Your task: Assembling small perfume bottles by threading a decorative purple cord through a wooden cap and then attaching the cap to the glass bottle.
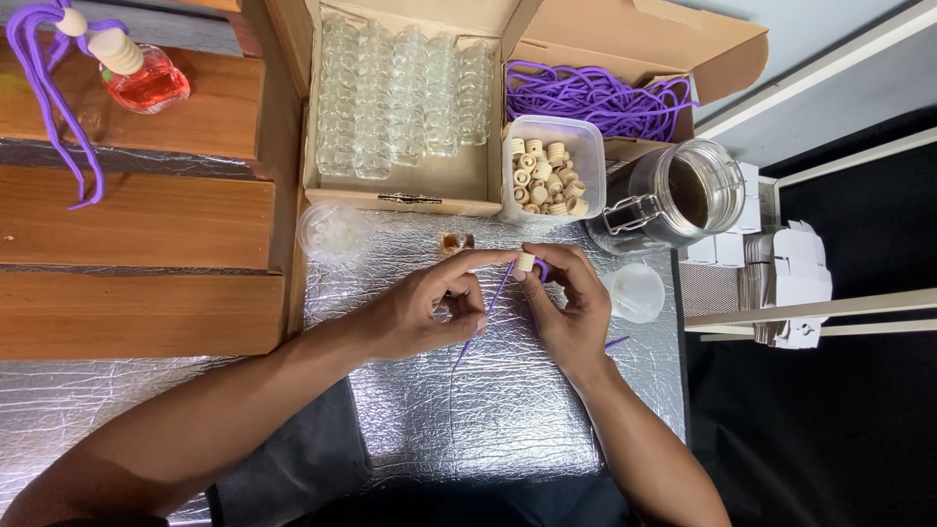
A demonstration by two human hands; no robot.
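**Cord meets wooden cap over the foil-covered desk**

At the far side sits an open cardboard box [405, 190] packed with rows of small clear glass bottles [400, 98]. Just right of it, a clear plastic tub [586, 141] holds a heap of pale wooden caps [545, 178], and behind that a second cardboard box [644, 44] is full of loose purple cords [595, 98]. Right again, a glass clip-top jar [673, 195] stands with dark liquid inside. Two small translucent cups flank the hands: one [332, 232] to the left with pale pieces in it, one [634, 291] to the right.

The desk [508, 410] is wrapped in crinkled silver foil. To the left run wooden steps [137, 220]; on the far one rests a finished bottle of red liquid [151, 83] with a wooden cap and purple cord. To the right, a stack of flat white cartons [786, 278] sits beyond the desk edge.

Now the hands, in the middle of the desk, close together. The left hand [425, 307] is curled narrow, fingertips pinching a purple cord [496, 293] that slants down toward the near side. The right hand [571, 303] is closed in a pinch on a single wooden cap [525, 262], held right at the cord's upper end.
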